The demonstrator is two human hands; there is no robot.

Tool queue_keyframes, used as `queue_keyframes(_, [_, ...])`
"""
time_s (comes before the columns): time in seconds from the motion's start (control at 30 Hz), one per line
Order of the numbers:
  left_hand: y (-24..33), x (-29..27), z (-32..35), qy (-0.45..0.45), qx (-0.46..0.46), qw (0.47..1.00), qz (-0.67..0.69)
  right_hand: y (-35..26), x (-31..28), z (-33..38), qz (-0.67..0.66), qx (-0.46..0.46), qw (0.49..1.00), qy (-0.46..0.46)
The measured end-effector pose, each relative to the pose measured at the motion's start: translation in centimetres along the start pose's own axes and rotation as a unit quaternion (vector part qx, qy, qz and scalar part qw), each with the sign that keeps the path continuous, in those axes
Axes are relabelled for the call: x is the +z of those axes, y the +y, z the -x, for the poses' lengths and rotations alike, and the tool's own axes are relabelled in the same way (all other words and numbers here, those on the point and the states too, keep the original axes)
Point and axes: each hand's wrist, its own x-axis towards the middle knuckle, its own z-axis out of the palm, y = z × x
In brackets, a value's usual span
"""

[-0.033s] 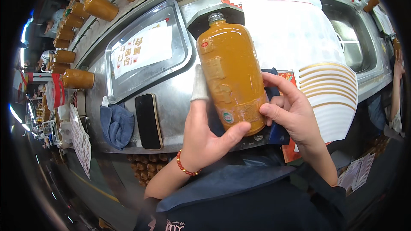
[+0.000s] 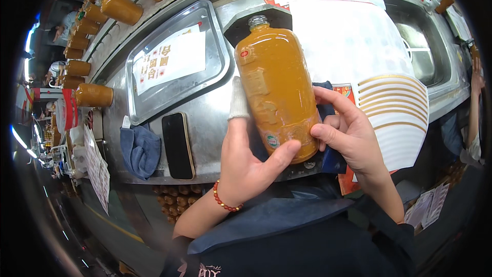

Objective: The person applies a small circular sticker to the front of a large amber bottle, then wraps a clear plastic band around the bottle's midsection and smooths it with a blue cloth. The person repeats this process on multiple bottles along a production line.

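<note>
A large amber-brown bottle [image 2: 279, 87] with a clear glass neck lies tilted in front of me, its neck pointing away. Raised patches and small red and green decals show on its face. My left hand [image 2: 251, 166] holds the lower left side, thumb on the front near the base, and a white knitted cover sheathes one finger. A red bead bracelet circles that wrist. My right hand [image 2: 348, 136] grips the lower right side between thumb and curled fingers. Beneath the bottle, a dark blue cloth [image 2: 334, 161] is partly hidden.
To the left are a metal tray [image 2: 224, 54] with printed decal sheets, a black phone [image 2: 178, 146] and a folded blue cloth [image 2: 139, 150]. Gold-striped white strips [image 2: 392, 118] fan out at right, before a sink [image 2: 417, 41]. Brown bottles [image 2: 121, 8] line the shelf at far left.
My left thumb has shifted slightly upward on the lower front of the bottle. The bottle and my right hand look the same.
</note>
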Motion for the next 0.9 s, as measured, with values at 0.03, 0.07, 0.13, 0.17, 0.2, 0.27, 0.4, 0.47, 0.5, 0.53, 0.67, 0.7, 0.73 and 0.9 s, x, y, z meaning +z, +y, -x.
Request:
queue_keyframes(0.03, [0.2, 0.3, -0.1, 0.003, -0.016, 1.0, 0.014, 0.2, 0.0, 0.0, -0.009, 0.005, 1.0, 0.0])
queue_keyframes(0.07, [0.3, 0.7, -0.2, 0.009, -0.032, 0.999, 0.029, 0.2, 0.0, -0.1, -0.009, 0.007, 1.0, 0.001])
queue_keyframes(0.13, [0.4, 1.1, -0.4, 0.017, -0.021, 0.998, 0.051, 0.3, 0.0, -0.1, -0.008, 0.012, 1.0, 0.003])
queue_keyframes(0.17, [0.4, 1.2, -0.4, 0.016, -0.021, 0.998, 0.049, 0.3, 0.1, -0.1, -0.013, 0.013, 1.0, 0.006])
queue_keyframes(0.2, [0.4, 1.2, -0.4, 0.016, -0.02, 0.999, 0.047, 0.2, 0.2, -0.1, -0.018, 0.015, 1.0, 0.009])
queue_keyframes(0.27, [0.3, 1.4, -0.4, 0.041, -0.012, 0.998, 0.051, 0.3, 0.2, -0.1, -0.022, 0.015, 1.0, 0.011])
queue_keyframes(0.4, [0.1, 2.2, -0.6, 0.093, 0.011, 0.993, 0.074, 0.3, 0.2, -0.1, -0.021, 0.013, 1.0, 0.009])
queue_keyframes(0.47, [0.1, 2.2, -0.7, 0.091, 0.011, 0.992, 0.088, 0.2, 0.3, -0.1, -0.023, 0.013, 1.0, 0.009])
queue_keyframes(0.5, [0.1, 2.2, -0.6, 0.088, 0.008, 0.992, 0.095, 0.3, 0.2, -0.1, -0.024, 0.013, 1.0, 0.008])
queue_keyframes(0.53, [0.1, 2.3, -0.6, 0.085, 0.004, 0.991, 0.103, 0.3, 0.2, -0.1, -0.026, 0.013, 1.0, 0.007])
queue_keyframes(0.67, [0.2, 2.2, -0.6, 0.079, -0.003, 0.991, 0.106, 0.3, 0.2, -0.1, -0.032, 0.012, 0.999, 0.006])
queue_keyframes(0.7, [0.2, 2.2, -0.6, 0.078, -0.005, 0.991, 0.109, 0.3, 0.2, -0.1, -0.03, 0.013, 0.999, 0.007])
queue_keyframes(0.73, [0.3, 2.2, -0.6, 0.077, -0.008, 0.991, 0.112, 0.3, 0.2, -0.1, -0.027, 0.013, 1.0, 0.007])
queue_keyframes(0.9, [0.1, 2.2, -0.5, 0.074, -0.01, 0.992, 0.103, 0.3, 0.2, 0.0, -0.018, 0.004, 1.0, 0.006])
